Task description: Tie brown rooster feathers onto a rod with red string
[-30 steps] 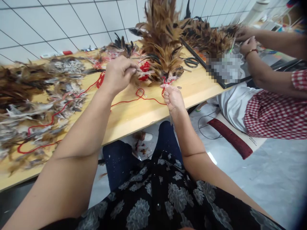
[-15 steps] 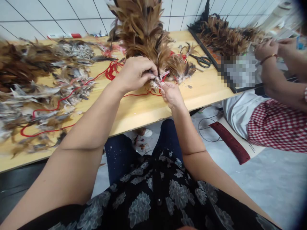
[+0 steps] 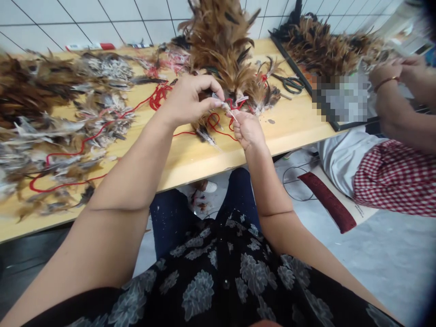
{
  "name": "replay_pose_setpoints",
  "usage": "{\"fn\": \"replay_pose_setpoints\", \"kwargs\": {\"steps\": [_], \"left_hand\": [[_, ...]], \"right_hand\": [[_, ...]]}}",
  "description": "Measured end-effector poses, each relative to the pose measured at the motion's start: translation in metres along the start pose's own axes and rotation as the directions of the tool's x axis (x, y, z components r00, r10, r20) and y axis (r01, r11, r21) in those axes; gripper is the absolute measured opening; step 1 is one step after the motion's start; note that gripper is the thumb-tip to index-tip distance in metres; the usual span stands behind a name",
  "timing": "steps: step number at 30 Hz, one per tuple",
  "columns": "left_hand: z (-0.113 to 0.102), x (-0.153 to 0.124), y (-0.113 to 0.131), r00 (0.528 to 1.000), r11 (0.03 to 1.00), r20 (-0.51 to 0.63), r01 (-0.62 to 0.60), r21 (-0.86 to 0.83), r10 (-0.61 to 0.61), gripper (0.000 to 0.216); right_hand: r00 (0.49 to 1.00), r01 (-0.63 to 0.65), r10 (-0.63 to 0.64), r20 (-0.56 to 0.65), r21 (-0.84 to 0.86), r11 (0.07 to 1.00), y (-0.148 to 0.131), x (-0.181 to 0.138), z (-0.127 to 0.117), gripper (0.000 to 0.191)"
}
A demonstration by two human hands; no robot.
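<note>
My left hand (image 3: 190, 100) is closed in a pinch on the quill ends of a small feather bundle (image 3: 204, 129) that hangs down over the wooden table (image 3: 190, 159). Close beside it, my right hand (image 3: 247, 129) is closed on a red string (image 3: 218, 125) that loops between the two hands. Just behind the hands stands a tall bunch of brown feathers (image 3: 221, 41). The red string trails left across the table through loose feathers.
Strung grey and brown feathers (image 3: 51, 122) cover the table's left half. Black scissors (image 3: 289, 84) lie at the right. Another person in a red checked garment (image 3: 391, 177) works at a feather-filled tray (image 3: 327, 50) at the right. A dark red strip (image 3: 329, 202) lies on the floor.
My hands have drawn slightly apart and the red string now loops between them. A small feather bundle now hangs below my left hand. The view shifted a little.
</note>
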State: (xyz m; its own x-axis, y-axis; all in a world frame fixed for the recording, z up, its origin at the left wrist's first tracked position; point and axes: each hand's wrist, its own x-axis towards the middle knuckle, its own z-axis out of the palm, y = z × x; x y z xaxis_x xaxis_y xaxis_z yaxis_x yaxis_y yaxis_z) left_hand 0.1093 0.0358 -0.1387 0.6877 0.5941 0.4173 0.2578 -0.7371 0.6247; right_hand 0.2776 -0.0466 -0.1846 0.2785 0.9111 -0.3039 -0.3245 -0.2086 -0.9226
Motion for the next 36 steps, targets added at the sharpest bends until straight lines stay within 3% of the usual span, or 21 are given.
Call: {"fn": "replay_pose_setpoints", "kwargs": {"steps": [9,16,22,30,36], "left_hand": [[0.014,0.0,-0.015,0.999,0.982,0.029,-0.028,0.184,0.023,0.019],[0.01,-0.004,-0.017,0.999,0.983,0.037,-0.011,0.184,0.005,0.018],[0.01,-0.006,-0.017,1.0,0.988,0.011,-0.026,0.15,0.024,0.019],[0.007,-0.008,-0.017,0.998,0.983,0.063,-0.02,0.182,0.008,0.022],[0.009,-0.01,-0.011,0.999,0.975,0.021,0.038,0.22,-0.044,0.022]], "right_hand": [[0.994,0.088,-0.081,0.08,-0.082,0.993,0.008,-0.007,0.013,0.028],[0.998,0.061,-0.055,0.043,-0.138,0.989,0.006,-0.012,0.019,0.036],[0.996,0.088,-0.083,0.04,-0.145,0.986,0.011,-0.008,0.021,0.027],[0.988,0.097,-0.078,0.13,-0.143,0.985,0.019,-0.004,0.017,0.028],[0.975,0.177,-0.151,0.164,-0.163,0.971,0.029,0.004,0.014,0.033]]}}
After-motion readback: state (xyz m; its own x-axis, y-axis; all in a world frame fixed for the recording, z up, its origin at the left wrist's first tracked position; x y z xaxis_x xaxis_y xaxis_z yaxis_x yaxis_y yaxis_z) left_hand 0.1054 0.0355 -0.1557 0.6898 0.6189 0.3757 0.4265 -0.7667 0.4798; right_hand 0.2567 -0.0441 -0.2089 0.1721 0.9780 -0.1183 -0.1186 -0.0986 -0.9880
